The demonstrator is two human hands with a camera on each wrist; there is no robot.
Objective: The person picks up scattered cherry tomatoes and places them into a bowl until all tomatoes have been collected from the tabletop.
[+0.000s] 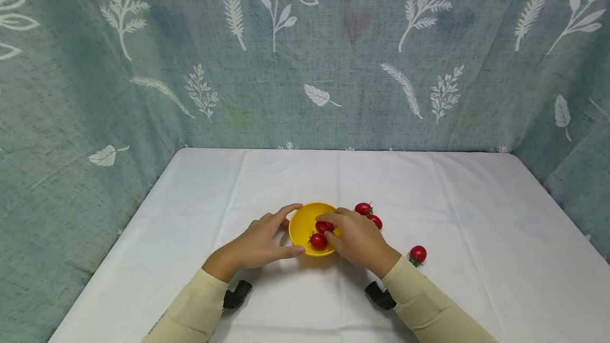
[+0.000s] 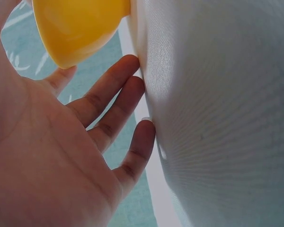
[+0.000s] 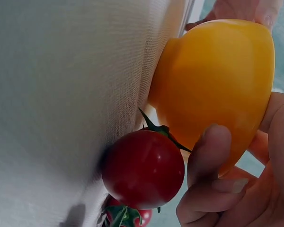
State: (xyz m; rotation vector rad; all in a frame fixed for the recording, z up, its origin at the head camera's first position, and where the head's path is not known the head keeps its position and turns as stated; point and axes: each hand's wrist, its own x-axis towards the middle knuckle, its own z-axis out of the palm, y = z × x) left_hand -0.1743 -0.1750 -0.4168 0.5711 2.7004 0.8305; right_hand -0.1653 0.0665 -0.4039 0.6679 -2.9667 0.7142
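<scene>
A yellow bowl (image 1: 296, 229) stands on the white-covered table. My left hand (image 1: 259, 242) holds the bowl at its left side, index finger at the far rim and thumb at the near rim. In the left wrist view its other fingers (image 2: 114, 80) are spread beside the bowl, tips by the cloth. Over the bowl's right rim reaches my right hand (image 1: 357, 240), thumb and index finger inside, pinching a red cherry tomato (image 1: 324, 227). Another cherry tomato (image 1: 318, 241) with a green stem lies in the bowl. The right wrist view shows the bowl's outside (image 3: 217, 71); the pinched tomato is hidden there.
Two cherry tomatoes lie just beyond the right hand, one (image 1: 363, 208) farther back and one (image 1: 375, 222) nearer. A single tomato (image 1: 418, 254) rests right of the right wrist. A patterned green curtain (image 1: 305, 68) hangs behind the table (image 1: 214, 173).
</scene>
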